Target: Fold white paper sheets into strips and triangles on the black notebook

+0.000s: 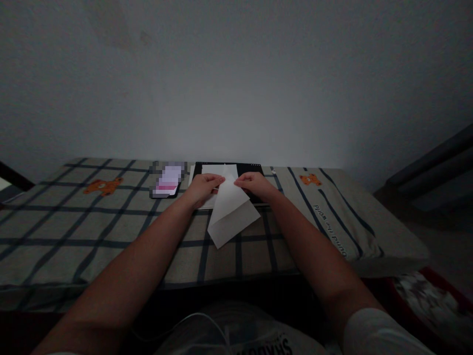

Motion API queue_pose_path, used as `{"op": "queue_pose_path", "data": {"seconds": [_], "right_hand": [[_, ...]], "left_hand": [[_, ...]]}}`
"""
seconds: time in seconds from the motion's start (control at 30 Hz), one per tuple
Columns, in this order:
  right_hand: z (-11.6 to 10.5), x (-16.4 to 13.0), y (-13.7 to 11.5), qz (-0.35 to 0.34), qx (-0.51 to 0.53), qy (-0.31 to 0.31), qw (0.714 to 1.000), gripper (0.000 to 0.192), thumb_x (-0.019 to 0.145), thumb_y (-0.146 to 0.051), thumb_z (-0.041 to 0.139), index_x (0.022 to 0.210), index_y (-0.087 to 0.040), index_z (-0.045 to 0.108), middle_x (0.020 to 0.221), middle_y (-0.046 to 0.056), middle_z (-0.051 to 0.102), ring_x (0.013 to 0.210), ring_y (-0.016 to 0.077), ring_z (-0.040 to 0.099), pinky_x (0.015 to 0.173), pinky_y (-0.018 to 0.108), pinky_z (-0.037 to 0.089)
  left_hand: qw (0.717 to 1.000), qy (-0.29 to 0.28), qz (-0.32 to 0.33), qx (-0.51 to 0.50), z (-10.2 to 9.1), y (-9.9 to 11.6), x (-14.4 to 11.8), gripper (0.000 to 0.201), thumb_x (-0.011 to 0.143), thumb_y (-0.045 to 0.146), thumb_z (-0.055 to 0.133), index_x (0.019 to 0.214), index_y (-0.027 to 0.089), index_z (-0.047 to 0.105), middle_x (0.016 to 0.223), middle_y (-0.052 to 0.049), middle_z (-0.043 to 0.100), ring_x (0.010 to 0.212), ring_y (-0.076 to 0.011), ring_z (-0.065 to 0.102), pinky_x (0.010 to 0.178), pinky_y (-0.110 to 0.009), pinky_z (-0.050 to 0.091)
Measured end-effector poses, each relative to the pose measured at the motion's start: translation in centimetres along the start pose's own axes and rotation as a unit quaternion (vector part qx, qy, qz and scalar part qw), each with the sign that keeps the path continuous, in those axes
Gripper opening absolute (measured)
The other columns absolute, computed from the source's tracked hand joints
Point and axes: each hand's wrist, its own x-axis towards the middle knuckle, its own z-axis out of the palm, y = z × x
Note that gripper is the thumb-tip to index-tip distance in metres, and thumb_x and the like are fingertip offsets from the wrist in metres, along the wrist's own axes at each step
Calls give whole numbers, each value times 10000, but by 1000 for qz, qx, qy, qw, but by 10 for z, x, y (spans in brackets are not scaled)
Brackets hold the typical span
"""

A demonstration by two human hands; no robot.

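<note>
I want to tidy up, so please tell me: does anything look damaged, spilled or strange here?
Nothing looks spilled. The wall has a discoloured patch at upper left, unlike the grey around it. Blocky squares hide the screen of the phone. The paper looks folded, not torn.

The head camera looks forward and down, facing table [121,222] and wall [236,88].
</note>
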Motion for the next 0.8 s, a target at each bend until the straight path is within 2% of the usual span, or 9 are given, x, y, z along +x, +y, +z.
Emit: {"op": "queue_pose_path", "data": {"seconds": [0.13,0.33,0.5,0.8], "right_hand": [[0,1,1,0,5,-4,1000,195,677,-313,713,742,-139,653,644,-12,594,570,88,507,576,234,411],[2,0,1,3,-4,-9,1000,210,673,-325,717,747,-138,655,646,-11,592,568,88,499,571,238,401],[5,-1,-1,4,-15,-20,1000,223,669,-324,723,748,-129,650,629,-20,577,555,82,482,563,237,389],[6,0,1,14,24,-29,999,211,667,-306,736,768,-139,657,659,-10,596,571,81,498,563,228,400]], "left_hand": [[1000,-8,1,-17,0,0,-1,276,596,366,798,723,134,717,681,-44,655,588,-92,517,525,-208,393],[1000,3,-10,-6,-3,0,2,253,594,340,799,729,144,713,769,-68,684,683,-137,590,558,-226,435],[1000,24,13,4,-4,-1,4,325,618,415,795,805,159,728,855,-78,707,710,-146,603,587,-238,441],[999,30,18,-22,-4,-3,5,391,569,454,814,809,157,731,830,-76,709,678,-138,591,610,-256,432]]}}
